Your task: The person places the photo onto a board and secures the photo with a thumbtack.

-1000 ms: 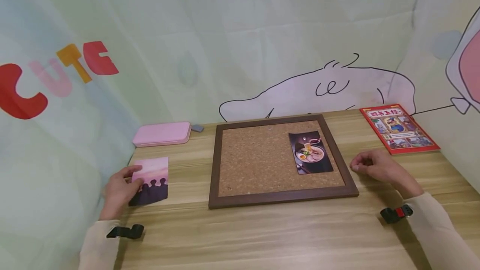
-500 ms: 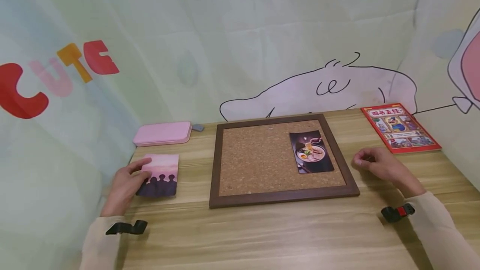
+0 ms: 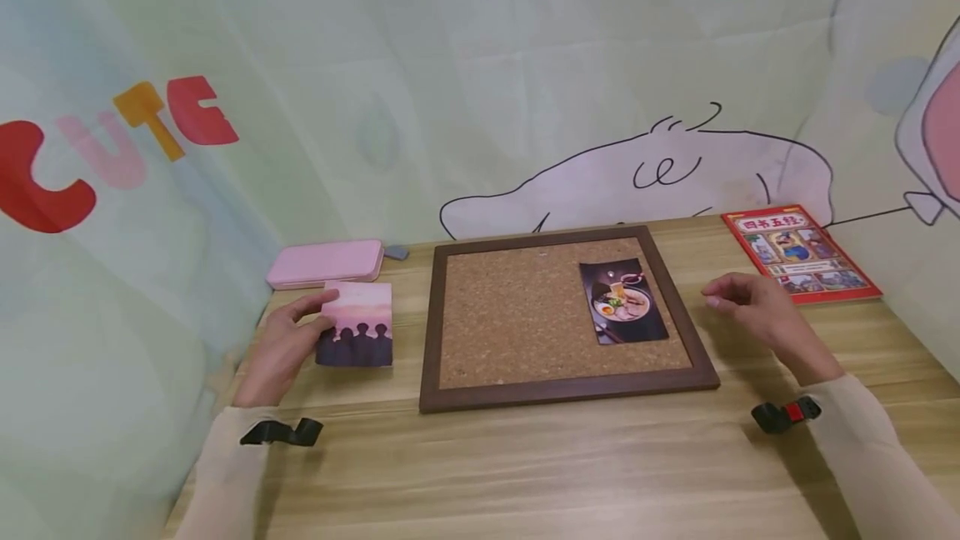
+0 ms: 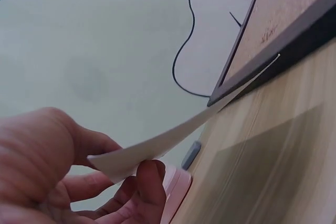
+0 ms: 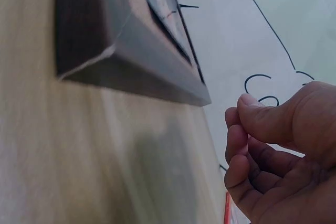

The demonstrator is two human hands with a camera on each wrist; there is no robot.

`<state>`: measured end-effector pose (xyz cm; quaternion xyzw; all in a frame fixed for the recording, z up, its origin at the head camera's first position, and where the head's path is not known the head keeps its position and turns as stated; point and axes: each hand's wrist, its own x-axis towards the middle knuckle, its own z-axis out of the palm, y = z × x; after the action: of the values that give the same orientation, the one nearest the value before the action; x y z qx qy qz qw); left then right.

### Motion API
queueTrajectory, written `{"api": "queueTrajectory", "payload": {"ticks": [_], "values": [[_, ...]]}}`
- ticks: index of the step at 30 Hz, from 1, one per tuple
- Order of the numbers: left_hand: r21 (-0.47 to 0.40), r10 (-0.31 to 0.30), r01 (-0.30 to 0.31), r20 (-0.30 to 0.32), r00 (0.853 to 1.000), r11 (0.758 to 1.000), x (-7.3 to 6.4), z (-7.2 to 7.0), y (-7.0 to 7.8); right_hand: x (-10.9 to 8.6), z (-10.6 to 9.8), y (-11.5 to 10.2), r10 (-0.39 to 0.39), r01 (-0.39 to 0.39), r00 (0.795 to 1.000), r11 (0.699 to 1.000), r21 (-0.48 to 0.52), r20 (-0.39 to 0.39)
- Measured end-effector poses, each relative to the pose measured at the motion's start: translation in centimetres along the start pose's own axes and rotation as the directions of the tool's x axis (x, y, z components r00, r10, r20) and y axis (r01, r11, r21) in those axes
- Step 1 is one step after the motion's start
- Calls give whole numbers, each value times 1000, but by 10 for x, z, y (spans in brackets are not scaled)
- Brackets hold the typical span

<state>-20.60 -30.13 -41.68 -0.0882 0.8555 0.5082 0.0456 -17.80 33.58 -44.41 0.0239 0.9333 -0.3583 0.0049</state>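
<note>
My left hand [image 3: 285, 348] pinches a photo [image 3: 360, 327] by its left edge; the print shows dark silhouettes under a pink sky. In the left wrist view the photo [image 4: 173, 137] is seen nearly edge-on, bowed slightly and raised over the table with a shadow below. A brown-framed cork board [image 3: 517, 315] lies to its right. On the board's right part is a photo of a noodle bowl [image 3: 622, 304], with a small pale dot near its top. Beside the board's right edge hovers my right hand [image 3: 761, 315], fingers loosely curled, nothing visible in them.
A pink pencil case [image 3: 326, 263] lies at the back left, with a small grey piece [image 3: 396, 252] at its end. At the back right lies a red-bordered book [image 3: 801, 252]. A printed cloth backdrop [image 3: 480, 90] rises behind the wooden table [image 3: 525, 473].
My left hand has lifted the silhouette photo and brought it right and away from me, toward the board. The right hand has shifted slightly upward in the view.
</note>
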Motion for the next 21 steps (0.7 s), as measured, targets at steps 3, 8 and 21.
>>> {"api": "queueTrajectory", "payload": {"ticks": [3, 8, 21], "values": [[-40, 0, 1, 26, 1000, 999, 2, 9, 6, 2, 1, -6, -14, 14, 1000, 1000, 11, -11], [-54, 15, -12, 63, 998, 998, 6, 24, 14, 3, 5, -15, -9, 9, 1000, 1000, 22, -4], [-75, 57, -49, 105, 993, 996, 6, 43, 27, 10, 16, -36, -27, 27, 999, 998, 49, 17]]}}
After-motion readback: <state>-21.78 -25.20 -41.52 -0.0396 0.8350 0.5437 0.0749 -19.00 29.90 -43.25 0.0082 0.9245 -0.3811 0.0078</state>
